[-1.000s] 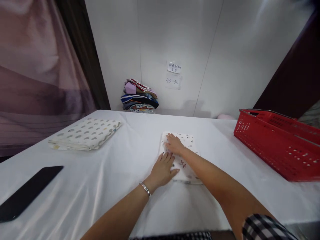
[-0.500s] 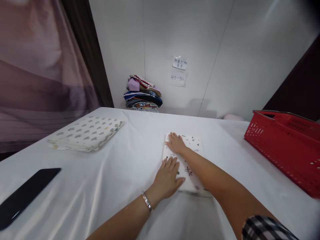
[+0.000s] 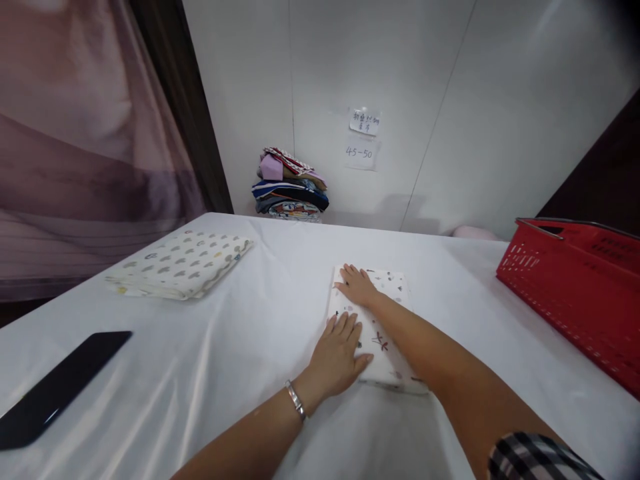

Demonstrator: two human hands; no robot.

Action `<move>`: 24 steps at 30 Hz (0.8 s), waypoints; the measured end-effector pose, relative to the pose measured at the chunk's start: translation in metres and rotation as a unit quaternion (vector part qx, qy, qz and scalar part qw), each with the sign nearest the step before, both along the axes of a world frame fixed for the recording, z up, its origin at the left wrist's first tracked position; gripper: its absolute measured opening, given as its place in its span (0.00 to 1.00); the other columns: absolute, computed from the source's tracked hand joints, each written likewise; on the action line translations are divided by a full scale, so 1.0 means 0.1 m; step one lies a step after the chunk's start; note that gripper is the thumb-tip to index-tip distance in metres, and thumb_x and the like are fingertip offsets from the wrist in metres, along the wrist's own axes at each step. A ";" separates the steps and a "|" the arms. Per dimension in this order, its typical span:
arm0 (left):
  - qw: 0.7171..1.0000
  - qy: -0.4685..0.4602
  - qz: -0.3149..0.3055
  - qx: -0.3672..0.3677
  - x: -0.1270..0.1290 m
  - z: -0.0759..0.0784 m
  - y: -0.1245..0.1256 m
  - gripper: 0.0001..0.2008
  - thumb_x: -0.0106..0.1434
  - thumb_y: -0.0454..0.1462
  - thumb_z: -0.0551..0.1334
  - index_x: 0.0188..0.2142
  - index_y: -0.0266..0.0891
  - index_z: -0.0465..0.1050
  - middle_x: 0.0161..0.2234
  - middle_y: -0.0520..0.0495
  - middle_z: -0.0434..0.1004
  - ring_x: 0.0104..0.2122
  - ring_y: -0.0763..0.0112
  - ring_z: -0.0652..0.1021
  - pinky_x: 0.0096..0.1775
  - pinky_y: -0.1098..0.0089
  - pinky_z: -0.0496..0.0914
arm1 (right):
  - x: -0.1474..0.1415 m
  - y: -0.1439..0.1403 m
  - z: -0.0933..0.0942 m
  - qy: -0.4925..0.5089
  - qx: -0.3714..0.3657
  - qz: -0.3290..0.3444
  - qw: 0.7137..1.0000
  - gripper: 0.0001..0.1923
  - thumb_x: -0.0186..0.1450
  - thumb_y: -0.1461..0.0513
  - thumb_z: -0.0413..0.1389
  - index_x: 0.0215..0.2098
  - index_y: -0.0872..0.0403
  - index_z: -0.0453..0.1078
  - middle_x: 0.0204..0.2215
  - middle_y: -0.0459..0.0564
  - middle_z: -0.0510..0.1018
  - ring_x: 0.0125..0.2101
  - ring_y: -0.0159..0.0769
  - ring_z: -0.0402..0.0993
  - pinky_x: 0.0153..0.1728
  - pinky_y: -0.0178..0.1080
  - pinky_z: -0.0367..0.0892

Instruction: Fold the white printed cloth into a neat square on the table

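A small folded white cloth with a scattered print point(image 3: 386, 333) lies flat on the white table point(image 3: 250, 373). My left hand point(image 3: 337, 357) rests palm down on the cloth's near left edge, fingers together and extended, a thin bracelet on the wrist. My right hand point(image 3: 359, 287) presses flat on the cloth's far left corner, with the forearm lying across the cloth. Neither hand grips anything.
A larger folded cloth with grey and yellow spots point(image 3: 183, 263) lies at the table's left. A black flat object point(image 3: 60, 387) sits near the left front edge. A red plastic basket point(image 3: 580, 287) stands at the right. A stack of folded fabrics point(image 3: 289, 188) sits against the back wall.
The view has shifted slightly right and down. Both hands stay flat on the printed cloth in nearly the same places.
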State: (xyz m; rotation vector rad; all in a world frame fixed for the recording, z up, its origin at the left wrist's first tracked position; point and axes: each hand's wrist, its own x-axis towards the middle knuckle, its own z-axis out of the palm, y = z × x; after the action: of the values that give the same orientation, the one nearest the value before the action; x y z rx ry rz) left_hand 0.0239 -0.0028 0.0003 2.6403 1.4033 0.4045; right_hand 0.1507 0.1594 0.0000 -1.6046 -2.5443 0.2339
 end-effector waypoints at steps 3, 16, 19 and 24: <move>1.000 -0.005 -0.001 0.013 0.00 -0.03 0.01 0.32 0.65 0.53 0.43 0.60 0.35 0.56 0.63 0.40 0.52 0.63 0.56 0.52 0.61 0.53 0.47 | 0.27 -0.01 0.03 -0.008 0.005 -0.021 1.000 0.32 0.67 0.47 0.37 0.63 0.55 0.49 0.65 0.53 0.46 0.64 0.43 0.37 0.60 0.50 0.34; 0.999 -0.018 -0.006 0.028 -0.01 -0.08 0.03 0.31 0.65 0.53 0.44 0.59 0.37 0.57 0.62 0.41 0.53 0.62 0.57 0.53 0.60 0.54 0.48 | 1.45 -0.56 0.06 0.117 -0.054 -0.270 0.954 0.33 0.65 0.52 0.45 0.64 0.60 0.48 0.56 0.58 0.65 0.54 0.45 0.65 0.52 0.42 0.61; 0.999 -0.024 -0.004 0.021 -0.01 -0.07 0.02 0.30 0.64 0.53 0.44 0.58 0.37 0.58 0.62 0.41 0.53 0.62 0.57 0.53 0.60 0.54 0.48 | 1.41 -0.84 0.01 0.230 -0.090 -0.305 0.920 0.36 0.62 0.52 0.49 0.65 0.57 0.47 0.55 0.56 0.67 0.50 0.42 0.68 0.51 0.39 0.61; 0.997 -0.075 -0.009 -0.004 -0.01 0.01 0.03 0.27 0.65 0.52 0.45 0.55 0.41 0.63 0.61 0.44 0.57 0.62 0.59 0.54 0.60 0.53 0.47 | 1.31 -1.27 0.13 0.280 -0.138 -0.341 0.887 0.42 0.59 0.51 0.55 0.65 0.54 0.43 0.51 0.56 0.69 0.48 0.44 0.69 0.49 0.42 0.61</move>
State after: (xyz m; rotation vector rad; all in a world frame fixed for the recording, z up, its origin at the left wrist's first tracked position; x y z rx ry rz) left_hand 0.0226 -0.0003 0.0010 2.5533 1.3320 0.5811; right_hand 0.2817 0.0323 0.0132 -2.0340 -1.4659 0.8514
